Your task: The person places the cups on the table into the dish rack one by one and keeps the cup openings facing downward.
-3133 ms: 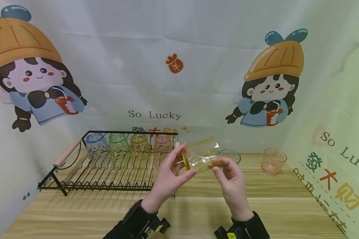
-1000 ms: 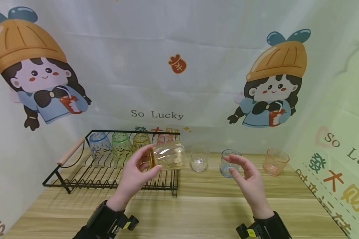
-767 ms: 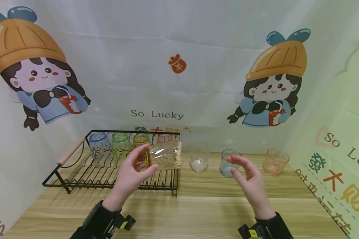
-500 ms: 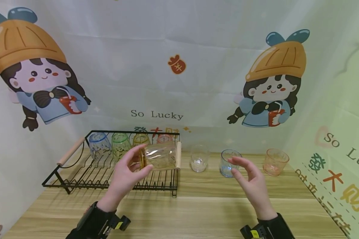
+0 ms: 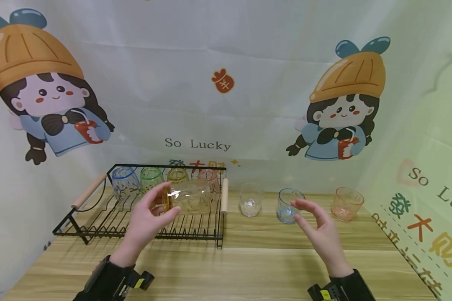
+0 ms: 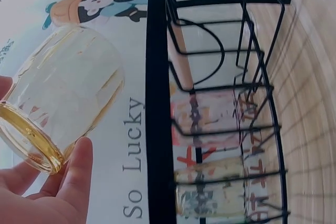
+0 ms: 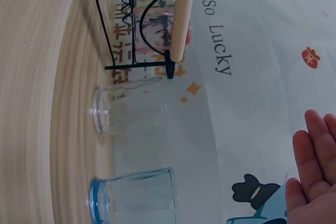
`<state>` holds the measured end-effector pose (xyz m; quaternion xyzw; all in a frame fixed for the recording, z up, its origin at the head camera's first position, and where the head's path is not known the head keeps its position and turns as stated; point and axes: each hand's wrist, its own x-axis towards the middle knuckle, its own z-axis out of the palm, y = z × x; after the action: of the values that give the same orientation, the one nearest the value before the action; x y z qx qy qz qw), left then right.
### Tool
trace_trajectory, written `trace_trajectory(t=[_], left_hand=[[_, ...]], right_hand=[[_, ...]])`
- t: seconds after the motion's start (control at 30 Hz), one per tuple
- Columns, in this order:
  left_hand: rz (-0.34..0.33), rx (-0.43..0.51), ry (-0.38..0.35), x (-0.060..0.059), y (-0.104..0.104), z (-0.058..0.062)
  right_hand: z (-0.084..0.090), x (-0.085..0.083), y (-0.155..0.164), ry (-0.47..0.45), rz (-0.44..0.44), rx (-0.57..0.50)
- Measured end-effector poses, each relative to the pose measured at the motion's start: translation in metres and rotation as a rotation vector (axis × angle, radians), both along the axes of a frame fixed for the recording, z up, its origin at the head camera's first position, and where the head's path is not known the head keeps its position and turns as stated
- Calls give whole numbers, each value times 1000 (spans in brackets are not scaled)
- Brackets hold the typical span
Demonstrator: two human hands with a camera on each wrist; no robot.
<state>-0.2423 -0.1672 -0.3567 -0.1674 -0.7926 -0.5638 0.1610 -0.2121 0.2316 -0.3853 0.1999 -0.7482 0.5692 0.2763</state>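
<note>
My left hand (image 5: 147, 215) grips an amber-tinted drinking glass (image 5: 190, 197) by its thick base, the glass lying sideways with its mouth toward the right. In the head view it overlaps the right part of the black wire dish rack (image 5: 143, 236). The left wrist view shows thumb and fingers round the base of this glass (image 6: 68, 82), the rack beyond it. Nothing is held by my right hand (image 5: 320, 230), whose fingers are loosely bent in front of the blue glass (image 5: 287, 211). In the right wrist view the fingers of that hand (image 7: 315, 171) appear at the right edge.
Upside down along the rack's back row stand a blue glass (image 5: 125, 184), a green glass (image 5: 152, 184), a yellow glass (image 5: 178, 174) and a pink glass (image 5: 209, 177). A clear glass (image 5: 250, 202) and a pink glass (image 5: 346, 205) stand upright on the wooden table (image 5: 256, 267).
My right hand has let go of the amber glass and moved right. My left hand has carried the glass left over the rack, uncovering the clear glass and the rack's right handle.
</note>
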Motion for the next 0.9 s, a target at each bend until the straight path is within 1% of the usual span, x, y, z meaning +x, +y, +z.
trace_trajectory(t=[0.27,0.5,0.63,0.77,0.9], left_hand=[[31,-90,-1,1,-14,4],[85,-185,-13,0,-25,7],[102,-222,-24,-2,-32,8],[107,-256,-46,-3,-39,10],[101,-283,-50,-4,-44,11]], right_hand=[[-3,-2,9,-19,-39,50],[-6,-5,18,-24,-62,98],[-8,-6,21,-22,-73,116],[-10,-9,24,-39,-88,137],[-12,-10,27,-67,-100,158]])
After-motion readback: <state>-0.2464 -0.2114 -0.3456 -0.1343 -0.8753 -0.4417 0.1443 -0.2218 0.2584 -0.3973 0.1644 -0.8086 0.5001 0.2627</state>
